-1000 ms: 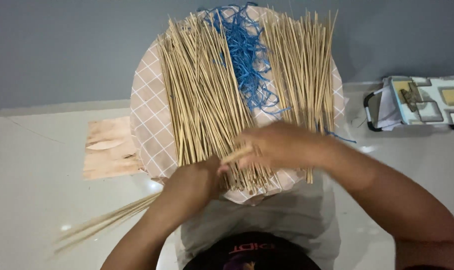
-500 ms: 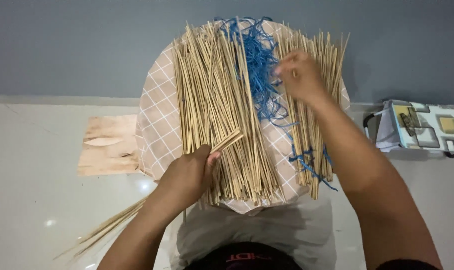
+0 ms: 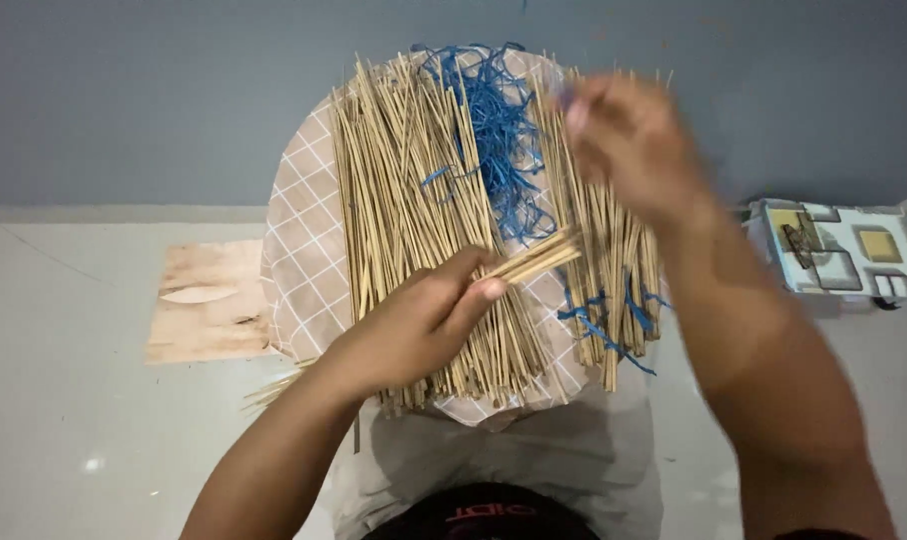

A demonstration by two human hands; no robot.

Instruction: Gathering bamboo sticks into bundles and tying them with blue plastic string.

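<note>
Since half a second ago, our left hand (image 3: 424,320) has slid rightward across the big pile of bamboo sticks (image 3: 414,210), and the small bundle of sticks (image 3: 534,262) pinched in it now juts out toward the right, its tips near the smaller pile of sticks (image 3: 614,250); our right hand (image 3: 629,145) has lifted a little and is smeared by motion. We keep the left fingers curled, thumb pressed onto the bundle, so that hand is closed around those few sticks while its heel lies on the big pile close to the near edge of the round stool top (image 3: 309,260). Our right hand hovers over the far end of the smaller pile, at the far right edge of the stool top; it is too blurred for us to tell how far the fingers are spread or whether they grip anything. Between the two piles a tangle of blue string (image 3: 499,130) runs from the far edge toward the middle, and more blue strands (image 3: 604,310) cross the near end of the smaller pile. Left of the stool a plywood scrap (image 3: 209,315) lies on the pale floor, and a patterned box (image 3: 844,250) sits off to the right by the wall
</note>
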